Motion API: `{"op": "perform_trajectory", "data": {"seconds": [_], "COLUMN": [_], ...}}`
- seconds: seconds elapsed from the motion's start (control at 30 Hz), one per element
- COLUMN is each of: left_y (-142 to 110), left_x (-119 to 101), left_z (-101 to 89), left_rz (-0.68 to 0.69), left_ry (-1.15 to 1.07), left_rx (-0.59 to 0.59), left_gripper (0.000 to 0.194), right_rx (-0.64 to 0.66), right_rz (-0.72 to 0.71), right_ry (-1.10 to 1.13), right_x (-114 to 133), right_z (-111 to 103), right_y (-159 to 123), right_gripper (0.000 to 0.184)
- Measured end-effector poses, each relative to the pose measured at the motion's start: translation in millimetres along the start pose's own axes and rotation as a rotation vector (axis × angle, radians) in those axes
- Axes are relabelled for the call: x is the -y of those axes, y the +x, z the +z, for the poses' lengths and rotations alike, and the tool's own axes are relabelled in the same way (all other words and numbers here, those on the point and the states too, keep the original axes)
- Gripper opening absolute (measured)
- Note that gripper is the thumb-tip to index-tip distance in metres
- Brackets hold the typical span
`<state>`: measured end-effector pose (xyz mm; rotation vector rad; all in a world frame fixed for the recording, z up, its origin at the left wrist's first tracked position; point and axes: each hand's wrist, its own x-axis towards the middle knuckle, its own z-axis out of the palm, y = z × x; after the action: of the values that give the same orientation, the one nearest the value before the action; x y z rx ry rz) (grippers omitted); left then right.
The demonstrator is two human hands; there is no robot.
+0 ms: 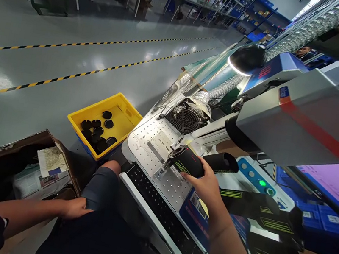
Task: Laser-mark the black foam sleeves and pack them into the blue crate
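Note:
My right hand (204, 182) is wrapped round a black tube-shaped housing (188, 160) with yellow-green stripes and a small red mark. The housing lies on its side, one end against a small metal fixture (168, 163) on the perforated metal plate (175, 190). Just behind it is another black housing (221, 163). Several more striped black housings (281, 224) lie to the right of my forearm. My left hand (74, 208) rests on my thigh, its fingers mostly hidden.
A yellow bin (129, 114) with several black round caps (98, 130) stands left of the machine. An open cardboard box (61, 161) is near my left arm. Behind the plate sit a fan (187, 117) and a lit lamp (247, 60). A keyboard (166, 225) lies in front; the grey machine head (302, 118) overhangs the right.

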<state>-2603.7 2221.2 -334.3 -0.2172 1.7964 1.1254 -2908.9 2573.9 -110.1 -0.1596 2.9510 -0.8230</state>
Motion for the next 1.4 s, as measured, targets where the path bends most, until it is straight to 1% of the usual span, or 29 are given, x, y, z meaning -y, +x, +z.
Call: {"op": "perform_trajectory", "data": {"seconds": [0.2, 0.33, 0.43, 0.5, 0.57, 0.7, 0.77, 0.87, 0.93, 0.97, 1.03, 1.07, 1.13, 1.2, 1.23, 1.3, 1.33, 1.4], "left_y": [-8, -11, -11, -12, -13, -15, -15, -13, -12, -12, -12, -13, -14, -14, -14, -13, -12, -11], "left_x": [-7, -10, -12, -14, -16, -20, -19, -18, -17, -18, -20, -21, -24, -27, -27, -28, -28, -28], "left_z": [-5.9, -7.3, -7.4, -7.3, -7.4, -8.3, -9.1, -10.7, -12.2, -13.1, -14.9, -15.8, -17.3, -18.3, -18.7, -18.8, -18.6, -17.8], "left_rz": [0.043, 0.031, 0.041, 0.051, 0.022, -0.084, -0.057, 0.006, 0.006, 0.003, 0.010, 0.015, 0.020, 0.015, 0.008, -0.009, -0.018, -0.028], "left_ry": [-0.024, -0.007, 0.015, 0.028, 0.029, 0.027, 0.034, 0.055, 0.080, 0.095, 0.116, 0.122, 0.128, 0.130, 0.130, 0.129, 0.129, 0.130], "left_rx": [0.036, 0.059, 0.036, 0.025, 0.040, 0.081, 0.054, 0.003, -0.012, -0.014, -0.017, -0.011, 0.006, 0.022, 0.027, 0.033, 0.035, 0.036], "left_gripper": [0.075, 0.076, 0.077, 0.077, 0.079, 0.082, 0.082, 0.080, 0.080, 0.080, 0.080, 0.080, 0.079, 0.079, 0.080, 0.080, 0.079, 0.079], "right_rx": [0.037, 0.086, 0.115, 0.120, 0.115, 0.103, 0.111, 0.082, 0.019, -0.030, -0.159, -0.247, -0.429, -0.544, -0.561, -0.511, -0.469, -0.382], "right_rz": [0.001, 0.020, -0.008, -0.035, -0.035, -0.011, -0.013, -0.014, -0.023, -0.026, -0.031, -0.029, -0.013, 0.006, 0.001, -0.069, -0.126, -0.239], "right_ry": [-0.028, -0.022, -0.022, -0.061, -0.107, -0.132, -0.113, -0.022, 0.101, 0.172, 0.307, 0.365, 0.452, 0.455, 0.418, 0.317, 0.271, 0.208], "right_x": [5, 2, 5, 9, 12, 15, 15, 13, 11, 8, 2, -1, -6, -8, -7, -4, -2, 1], "right_z": [-4, -7, -11, -13, -14, -10, -9, -11, -12, -11, -5, 0, 17, 37, 47, 67, 76, 91], "right_y": [4, 10, 14, 14, 14, 13, 12, 6, -6, -15, -39, -53, -86, -120, -137, -166, -177, -194], "right_gripper": [0.091, 0.093, 0.092, 0.090, 0.090, 0.095, 0.098, 0.113, 0.121, 0.122, 0.115, 0.108, 0.088, 0.064, 0.053, 0.034, 0.028, 0.024]}}
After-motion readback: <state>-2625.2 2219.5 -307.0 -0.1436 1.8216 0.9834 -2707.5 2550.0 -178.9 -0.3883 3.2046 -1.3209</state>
